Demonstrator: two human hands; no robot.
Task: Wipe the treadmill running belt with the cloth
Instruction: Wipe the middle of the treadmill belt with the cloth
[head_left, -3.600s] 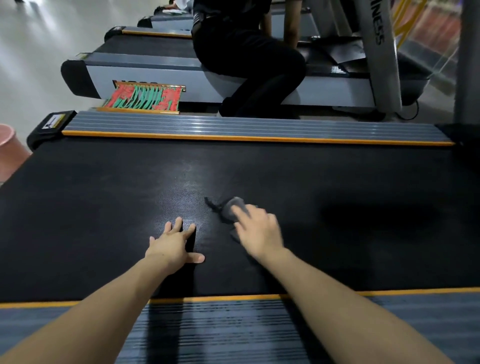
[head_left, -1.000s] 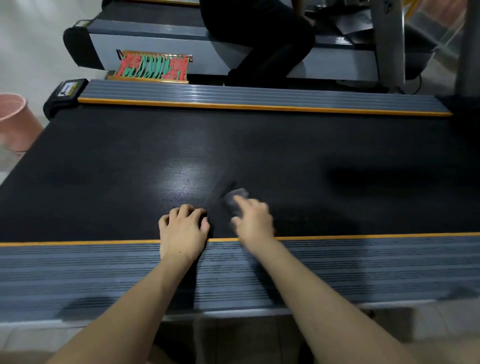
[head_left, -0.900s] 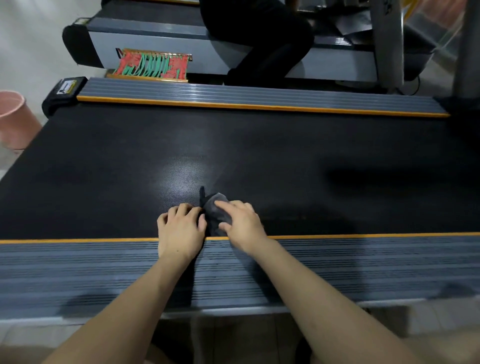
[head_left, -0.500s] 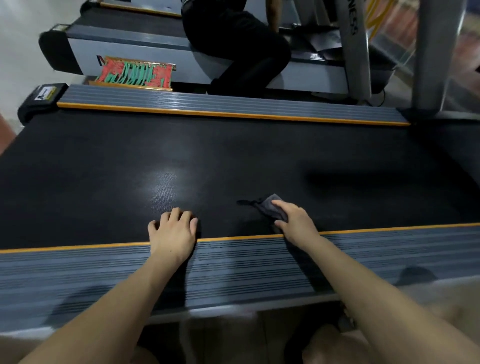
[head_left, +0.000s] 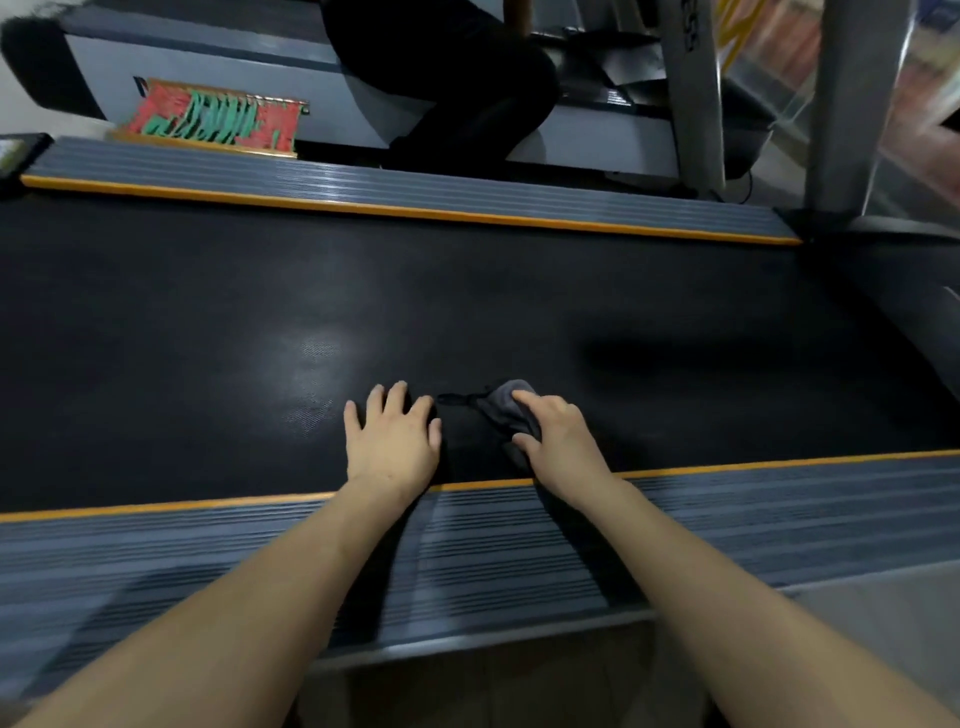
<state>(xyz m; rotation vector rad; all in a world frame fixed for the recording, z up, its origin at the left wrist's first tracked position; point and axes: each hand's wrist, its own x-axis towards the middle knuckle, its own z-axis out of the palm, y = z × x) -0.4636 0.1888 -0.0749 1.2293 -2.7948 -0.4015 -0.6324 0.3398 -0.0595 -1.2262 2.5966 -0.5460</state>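
Fingers (head_left: 387, 397) of left hand (head_left: 390, 442) spread flat, pressing the running belt (head_left: 519, 322). Right hand (head_left: 553, 435): fingers and thumb curled over one grey cloth (head_left: 503, 410), pinning it to the belt; a dark tail of cloth trails toward the left fingers, just short of them.

Head view count: two hands, one cloth, one belt, two ribbed side rails with orange edging, near rail (head_left: 779, 509) under both wrists, far rail (head_left: 415, 195) well beyond the fingertips. One person in black (head_left: 457, 88) on the next treadmill past it.

Against half a second ago: right hand and cloth have come closer to the left hand; left hand sits further onto the belt.
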